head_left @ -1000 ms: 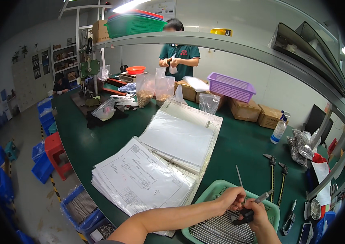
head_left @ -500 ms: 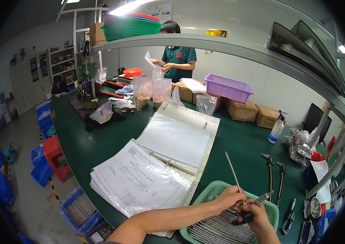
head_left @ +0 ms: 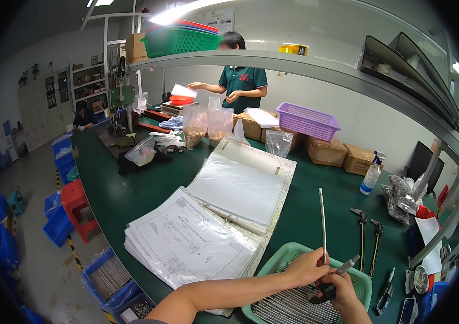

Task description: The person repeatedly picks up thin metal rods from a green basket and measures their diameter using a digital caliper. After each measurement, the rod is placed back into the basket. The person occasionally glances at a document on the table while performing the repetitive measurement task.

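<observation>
Head view: your left hand (head_left: 307, 265) grips a thin metal rod (head_left: 322, 222) upright above the green basket (head_left: 283, 259), while your right hand (head_left: 343, 283) is closed on a caliper (head_left: 333, 279) at the rod's base. Keep the rod steady and the caliper square across it.

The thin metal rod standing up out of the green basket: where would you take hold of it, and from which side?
Grip the metal rod on its bare upper shaft, coming from above. It stands nearly upright over the green basket, the left hand already pinches its lower end, and the right hand holds a caliper-like tool beside it, crowding the bottom.
</observation>
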### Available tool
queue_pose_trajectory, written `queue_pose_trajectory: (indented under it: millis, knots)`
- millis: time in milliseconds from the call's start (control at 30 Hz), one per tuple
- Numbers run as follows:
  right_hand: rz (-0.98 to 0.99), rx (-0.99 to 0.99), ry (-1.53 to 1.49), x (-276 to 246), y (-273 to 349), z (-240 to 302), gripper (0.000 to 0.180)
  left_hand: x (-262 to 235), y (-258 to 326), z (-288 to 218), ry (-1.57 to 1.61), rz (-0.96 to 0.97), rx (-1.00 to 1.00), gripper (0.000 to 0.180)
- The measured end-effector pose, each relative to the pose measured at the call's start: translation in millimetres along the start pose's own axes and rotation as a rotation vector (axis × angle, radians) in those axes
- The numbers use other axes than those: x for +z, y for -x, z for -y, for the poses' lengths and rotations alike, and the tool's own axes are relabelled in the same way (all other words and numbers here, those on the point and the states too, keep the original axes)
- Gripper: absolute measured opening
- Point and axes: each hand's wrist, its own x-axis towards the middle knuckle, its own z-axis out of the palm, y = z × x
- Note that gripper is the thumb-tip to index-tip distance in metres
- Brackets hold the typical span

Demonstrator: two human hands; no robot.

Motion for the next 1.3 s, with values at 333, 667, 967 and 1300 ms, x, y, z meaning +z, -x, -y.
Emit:
queue_pose_trajectory:
  millis: [333,667,967,1300]
  knots:
    - [0.029,-0.003,0.047,1,1,4,0.014,0,2,0,0.003,-0.020,0.024,0.017]
    - [0.017,0.041,-0.131,-5,0,7,0.024,-1,-1,-1,0.136,-0.207,0.114,0.015]
    - [-0.047,0.120,-0.200,-9,-4,5,0.028,1,0,-3,0.255,-0.084,0.066,0.013]
    - [-0.043,0.081,-0.108,-13,-12,-7,0.018,6,2,0,0.173,0.129,0.055,0.012]
